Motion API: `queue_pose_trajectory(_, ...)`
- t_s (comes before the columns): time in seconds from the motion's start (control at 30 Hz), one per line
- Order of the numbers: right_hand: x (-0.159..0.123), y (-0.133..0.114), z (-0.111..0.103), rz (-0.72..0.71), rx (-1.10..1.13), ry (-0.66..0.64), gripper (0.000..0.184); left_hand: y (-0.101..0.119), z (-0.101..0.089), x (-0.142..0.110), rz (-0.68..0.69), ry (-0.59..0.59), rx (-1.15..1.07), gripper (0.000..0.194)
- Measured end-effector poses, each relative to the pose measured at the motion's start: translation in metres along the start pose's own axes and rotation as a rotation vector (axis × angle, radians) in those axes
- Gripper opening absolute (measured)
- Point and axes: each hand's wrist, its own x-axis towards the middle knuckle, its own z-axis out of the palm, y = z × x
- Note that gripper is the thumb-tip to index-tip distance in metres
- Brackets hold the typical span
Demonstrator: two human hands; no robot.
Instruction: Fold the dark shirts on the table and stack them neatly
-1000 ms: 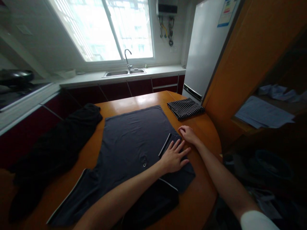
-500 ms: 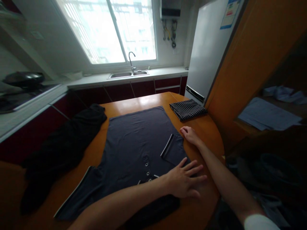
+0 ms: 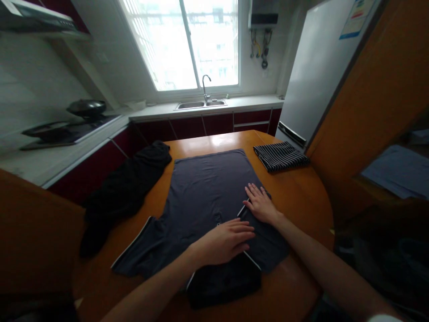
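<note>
A dark grey-blue polo shirt [image 3: 204,188] lies spread on the table, its dark collar [image 3: 224,281] toward me. White piping edges the collar and sleeves. The left sleeve [image 3: 137,250] sticks out to the side, while the right sleeve is folded inward over the body. On that folded sleeve my right hand [image 3: 260,205] rests flat, fingers spread. My left hand [image 3: 228,241] is over the shirt's button area just above the collar, fingers stretched out, holding nothing. It hides most of the buttons; whether it presses on the cloth I cannot tell.
A folded black-and-white striped cloth [image 3: 281,156] lies at the far right of the orange wooden table [image 3: 301,197]. Crumpled black clothing [image 3: 130,183] lies along the left edge. Beyond are a counter with a sink [image 3: 201,104], a stove with a wok [image 3: 86,108], and a fridge [image 3: 311,76].
My right hand has moved from the table edge onto the folded sleeve. My left hand has drawn back leftward to the button area. The camera view has turned left.
</note>
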Motion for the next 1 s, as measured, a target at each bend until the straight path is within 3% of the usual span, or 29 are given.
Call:
queue_pose_trajectory(0.1,-0.002,0.005,0.01,0.007,-0.038,-0.042,0.062,-0.018,-0.01,-0.041,-0.22,0.155,0.044,0.034)
queue_pose_trajectory(0.27,-0.004,0.013,0.015,-0.009,-0.086,-0.021,0.059,-0.038,-0.009,-0.106,-0.538,0.459,0.085,0.03)
queue_pose_trajectory(0.47,-0.003,0.007,0.008,0.007,-0.159,0.158,0.061,-0.067,-0.012,-0.162,-0.854,0.956,0.192,0.03)
queue_pose_trajectory(0.53,-0.004,0.004,0.009,-0.013,-0.161,0.158,0.061,-0.077,-0.013,-0.178,-0.968,1.065,0.277,0.03)
queue_pose_trajectory(0.63,-0.007,0.001,0.017,-0.044,-0.174,0.082,0.06,-0.088,-0.013,-0.2,-1.111,1.088,0.36,0.031)
queue_pose_trajectory(0.77,-0.008,0.003,0.028,-0.03,-0.205,0.001,0.061,-0.09,-0.009,-0.223,-1.292,0.958,0.363,0.032)
queue_pose_trajectory(0.87,-0.007,0.007,0.029,-0.026,-0.195,0.015,0.063,-0.085,-0.006,-0.236,-1.456,0.835,0.309,0.033)
queue_pose_trajectory(1.0,-0.006,0.014,0.03,-0.051,-0.16,0.075,0.063,-0.073,-0.001,-0.25,-1.55,0.865,0.256,0.035)
